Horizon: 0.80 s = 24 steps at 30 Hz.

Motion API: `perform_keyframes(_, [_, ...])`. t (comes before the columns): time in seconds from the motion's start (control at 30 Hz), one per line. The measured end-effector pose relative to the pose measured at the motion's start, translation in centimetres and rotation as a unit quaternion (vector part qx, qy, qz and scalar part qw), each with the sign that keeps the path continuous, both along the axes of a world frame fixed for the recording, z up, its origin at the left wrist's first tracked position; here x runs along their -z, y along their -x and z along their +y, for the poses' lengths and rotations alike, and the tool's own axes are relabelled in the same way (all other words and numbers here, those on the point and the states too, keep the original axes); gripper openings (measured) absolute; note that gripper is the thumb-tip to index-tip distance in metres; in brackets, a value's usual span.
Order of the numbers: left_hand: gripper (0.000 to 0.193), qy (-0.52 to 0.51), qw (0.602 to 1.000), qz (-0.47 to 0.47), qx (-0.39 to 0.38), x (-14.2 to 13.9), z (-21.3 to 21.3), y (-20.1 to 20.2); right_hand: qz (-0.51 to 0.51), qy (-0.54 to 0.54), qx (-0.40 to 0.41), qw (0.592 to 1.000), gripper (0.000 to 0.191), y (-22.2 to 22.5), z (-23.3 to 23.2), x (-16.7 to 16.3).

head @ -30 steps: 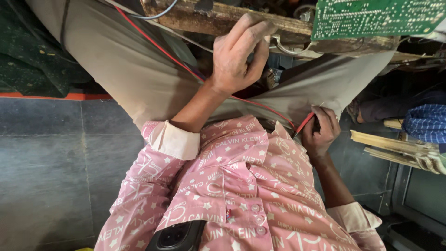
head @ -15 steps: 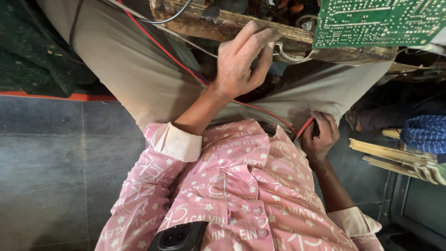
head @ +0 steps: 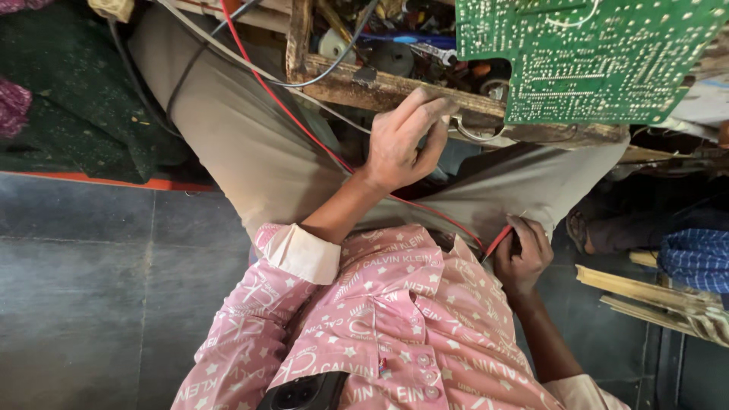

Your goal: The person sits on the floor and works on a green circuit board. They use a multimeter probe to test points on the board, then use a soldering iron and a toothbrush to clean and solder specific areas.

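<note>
Red probe in my right hand [head: 522, 257], closed around it.
Probe [head: 497, 243] slants up-right into the fist; my left hand [head: 402, 144] rests loosely open on the wooden tray [head: 395, 89].

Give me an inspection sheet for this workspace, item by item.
Surface: worn wooden tray edge across the lap.
Job's things: green circuit board, solder side up; red probe.
Clutter: small parts inside the tray.
Grippers: left hand fingertips rest on the tray edge; right hand grips the red probe.
Cables: red wire runs over the thigh; grey cables beside it.
Surroundings: grey tiled floor, wooden strips.
</note>
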<state>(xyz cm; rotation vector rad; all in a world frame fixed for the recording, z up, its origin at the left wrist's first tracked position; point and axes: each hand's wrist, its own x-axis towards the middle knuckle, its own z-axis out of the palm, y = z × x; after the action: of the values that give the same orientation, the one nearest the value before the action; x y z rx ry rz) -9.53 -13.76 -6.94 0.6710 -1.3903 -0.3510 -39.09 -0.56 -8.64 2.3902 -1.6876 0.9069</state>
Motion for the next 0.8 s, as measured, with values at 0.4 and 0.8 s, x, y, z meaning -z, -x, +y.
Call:
perform_keyframes(0.4, [0.031, 0.01, 1.0, 0.002, 0.003, -0.16, 0.07, -0.13, -0.001, -0.013, -0.001, 1.0, 0.028, -0.08, -0.52, -0.03])
perform_keyframes(0.8, [0.031, 0.012, 1.0, 0.005, -0.003, 0.45, -0.02, -0.02, -0.014, 0.001, 0.022, 1.0, 0.027, -0.15, 0.27, 0.29])
